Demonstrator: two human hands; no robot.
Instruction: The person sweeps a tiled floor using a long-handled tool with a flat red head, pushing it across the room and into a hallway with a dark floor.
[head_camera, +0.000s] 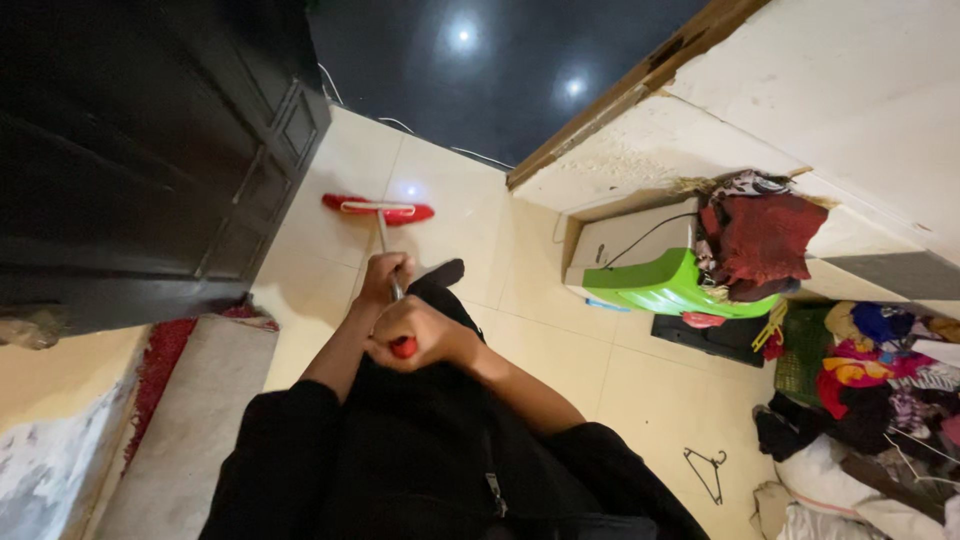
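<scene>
Right hand (420, 335) closed around the red grip of a floor wiper (378, 209); left hand (383, 278) clamped on its metal shaft further down. Red wiper head flat on the cream tiled floor (560, 330), beside a dark cabinet (150, 150).

Open tiled floor (340, 215) between dark cabinet (150, 150) and green chair (665, 285).

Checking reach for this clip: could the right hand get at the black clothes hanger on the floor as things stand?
Probably not without letting go: the right hand is closed on the broom handle, and the hanger lies apart on bare tile, nothing blocking it.
</scene>
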